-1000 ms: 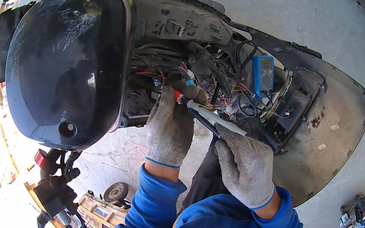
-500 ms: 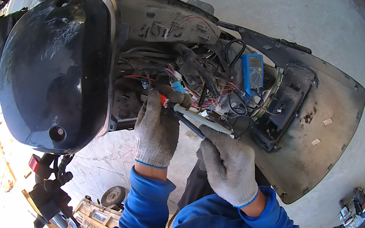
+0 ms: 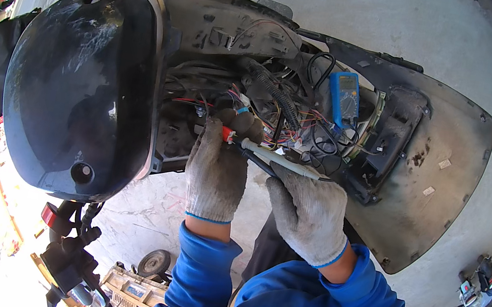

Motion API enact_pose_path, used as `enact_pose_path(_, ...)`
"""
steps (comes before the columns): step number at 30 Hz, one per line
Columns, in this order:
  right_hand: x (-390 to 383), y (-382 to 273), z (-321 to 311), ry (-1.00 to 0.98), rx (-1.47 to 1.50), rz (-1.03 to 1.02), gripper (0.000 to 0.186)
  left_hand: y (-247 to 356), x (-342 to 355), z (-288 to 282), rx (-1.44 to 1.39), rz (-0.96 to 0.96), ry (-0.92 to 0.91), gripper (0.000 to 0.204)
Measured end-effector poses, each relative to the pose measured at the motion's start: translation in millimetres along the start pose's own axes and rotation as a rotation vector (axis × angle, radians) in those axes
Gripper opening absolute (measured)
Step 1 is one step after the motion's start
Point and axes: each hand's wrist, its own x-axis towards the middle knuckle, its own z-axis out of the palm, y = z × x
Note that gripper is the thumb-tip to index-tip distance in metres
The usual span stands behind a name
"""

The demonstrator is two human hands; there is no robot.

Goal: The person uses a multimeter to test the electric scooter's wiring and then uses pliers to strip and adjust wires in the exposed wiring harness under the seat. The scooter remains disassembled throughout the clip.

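Note:
In a grey-white work glove, my right hand (image 3: 309, 212) is closed around a plier-like tool with one grey handle (image 3: 284, 161) and one black handle. The tool's red head (image 3: 227, 135) points left, against the fingers of my left hand (image 3: 218, 171). That hand, also gloved, is closed, thumb and fingers pressed together at the red head; what lies between them is hidden. Just above its thumb, thin red and dark wires (image 3: 192, 102) run out of the opened vehicle body. A tangle of coloured wires (image 3: 274, 133) with connectors lies beyond both hands.
A blue multimeter (image 3: 344, 98) with black leads rests right of the wires. Left stands a glossy black rounded cover (image 3: 83, 88), with handlebar parts (image 3: 69, 260) below it. The large dusty panel (image 3: 442, 181) spreads to the right. A small wheel (image 3: 154, 262) lies on the floor.
The tool's handles look closer together, and my right hand has shifted slightly left and up. My left hand stays at the red head. The whole view has shifted a little.

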Motion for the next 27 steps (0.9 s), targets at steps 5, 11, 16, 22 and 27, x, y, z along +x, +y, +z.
enact_pose_path(5,2,1,-9,-0.125,0.123,0.127,0.021,1,0,-1,0.066,0.029,-0.050,0.031)
enact_pose_path(11,2,-12,2,-0.006,0.318,0.284,0.011,0,0,-1,0.076,0.073,-0.042,0.032)
enact_pose_path(16,2,-11,1,-0.120,0.502,0.476,0.016,-1,1,-8,0.131,0.066,-0.066,0.036)
enact_pose_path(22,2,-13,6,-0.086,0.432,0.379,0.014,0,0,-10,0.099,0.045,-0.056,0.035)
enact_pose_path(27,0,2,19,0.072,0.021,-0.118,0.023,0,-3,-11,0.066,0.017,-0.076,0.034)
